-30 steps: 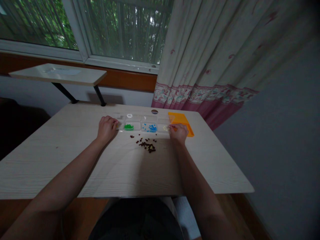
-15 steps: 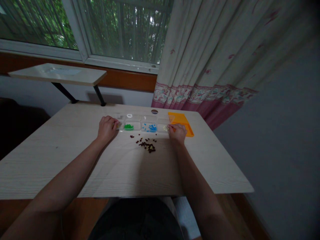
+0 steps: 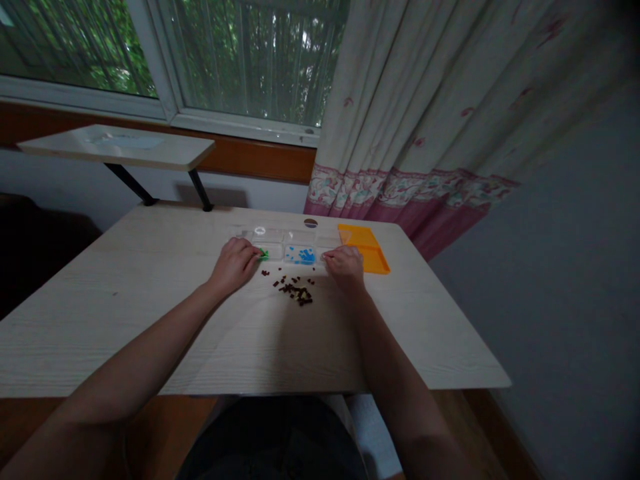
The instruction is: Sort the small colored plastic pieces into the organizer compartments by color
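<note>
My left hand point(image 3: 236, 262) has its fingers pinched together at the left part of a clear compartment box point(image 3: 274, 256), beside the small green pieces point(image 3: 265, 253). Whatever those fingertips hold, if anything, is too small to make out. On the right, my right hand point(image 3: 346, 265) is also pinched, its fingertips over the box's right compartment, and it covers what lies there. Small blue pieces point(image 3: 306, 255) fill part of the compartment between the hands. Nearer to me, a loose pile of dark brown pieces point(image 3: 300, 293), mixed with a few pale ones, lies on the table.
An orange tray point(image 3: 379, 261) rests right of the box, partly behind my right hand. A raised shelf point(image 3: 150, 150) on black legs stands at the table's back left. The wooden table point(image 3: 240, 353) reaches to the curtain point(image 3: 390, 187) and the wall.
My left hand has moved right, from the box's left end to the green pieces. My right hand has shifted slightly left and now covers the right compartment's pale pieces.
</note>
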### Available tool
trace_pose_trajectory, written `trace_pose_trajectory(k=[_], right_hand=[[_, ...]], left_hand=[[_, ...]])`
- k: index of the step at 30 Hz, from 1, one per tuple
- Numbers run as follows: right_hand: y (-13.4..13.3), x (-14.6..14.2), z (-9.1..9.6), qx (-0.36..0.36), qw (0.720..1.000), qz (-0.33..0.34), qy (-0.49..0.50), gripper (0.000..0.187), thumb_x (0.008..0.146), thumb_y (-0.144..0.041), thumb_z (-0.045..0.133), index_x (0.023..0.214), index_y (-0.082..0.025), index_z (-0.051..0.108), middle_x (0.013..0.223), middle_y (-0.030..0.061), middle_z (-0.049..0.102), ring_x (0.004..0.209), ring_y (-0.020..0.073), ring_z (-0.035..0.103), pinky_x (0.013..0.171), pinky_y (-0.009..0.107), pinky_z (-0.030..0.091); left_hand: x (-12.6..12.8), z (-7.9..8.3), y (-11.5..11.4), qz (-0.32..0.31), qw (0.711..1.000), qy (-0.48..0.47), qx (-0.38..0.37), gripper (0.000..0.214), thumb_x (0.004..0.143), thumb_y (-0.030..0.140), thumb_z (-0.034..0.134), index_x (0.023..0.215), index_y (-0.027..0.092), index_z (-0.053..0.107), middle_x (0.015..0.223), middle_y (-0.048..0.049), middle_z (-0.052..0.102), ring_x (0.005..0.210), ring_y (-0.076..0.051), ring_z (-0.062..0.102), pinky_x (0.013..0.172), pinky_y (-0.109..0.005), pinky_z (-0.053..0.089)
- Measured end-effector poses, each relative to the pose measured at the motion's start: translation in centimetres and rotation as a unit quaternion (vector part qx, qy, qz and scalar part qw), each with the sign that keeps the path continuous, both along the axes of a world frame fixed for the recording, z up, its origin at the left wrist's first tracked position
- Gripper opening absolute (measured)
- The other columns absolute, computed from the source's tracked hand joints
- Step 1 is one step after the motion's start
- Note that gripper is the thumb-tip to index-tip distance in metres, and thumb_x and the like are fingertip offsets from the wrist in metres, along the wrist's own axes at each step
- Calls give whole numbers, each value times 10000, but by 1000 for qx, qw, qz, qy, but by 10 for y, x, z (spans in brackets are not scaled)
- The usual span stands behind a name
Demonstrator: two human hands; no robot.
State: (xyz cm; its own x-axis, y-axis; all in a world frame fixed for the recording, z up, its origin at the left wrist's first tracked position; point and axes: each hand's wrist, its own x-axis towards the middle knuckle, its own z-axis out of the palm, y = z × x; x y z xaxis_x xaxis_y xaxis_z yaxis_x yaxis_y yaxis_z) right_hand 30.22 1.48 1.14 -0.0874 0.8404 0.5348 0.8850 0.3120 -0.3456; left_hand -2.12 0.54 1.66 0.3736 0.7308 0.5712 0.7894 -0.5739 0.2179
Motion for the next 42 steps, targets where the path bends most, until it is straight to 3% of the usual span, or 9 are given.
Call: trace_pose_trajectory(k=[5,11,22,35,42], right_hand=[[-10,-20,3,-22,992,114,-48,179,879,-369,615,875,-255,753,898,46,692,930,207,521,875,344,328],[-17,-31,6,-72,977,188,-74,111,853,-301,647,829,-264,748,913,26,703,895,187,527,847,327,322],[-27,-45,19,-130,964,194,-127,92,796,-221,681,828,-268,753,904,43,690,923,218,525,823,344,344],[-28,-55,16,-126,963,169,-170,140,859,-250,605,851,-246,745,927,58,664,969,214,503,808,339,292],[-29,-56,18,-135,962,161,-173,117,859,-298,631,891,-270,740,938,42,654,993,213,492,811,337,272]], left_hand=[[28,-1,-13,-73,996,29,-31,257,918,272,482,1064,228,688,976,-98,588,961,-249,492,842,-409,408],[36,-7,-13,-130,989,56,-48,264,927,273,496,1122,280,672,990,-79,569,970,-231,485,867,-390,393],[37,-8,-14,-127,988,72,-53,232,934,313,502,1071,262,683,995,-77,569,976,-234,480,872,-387,386],[38,-8,-14,-153,983,79,-59,194,925,284,523,1022,243,685,991,-68,562,962,-222,471,854,-363,379],[39,-9,-15,-153,983,72,-68,240,930,287,514,1114,226,655,1000,-74,566,985,-228,469,881,-374,387]])
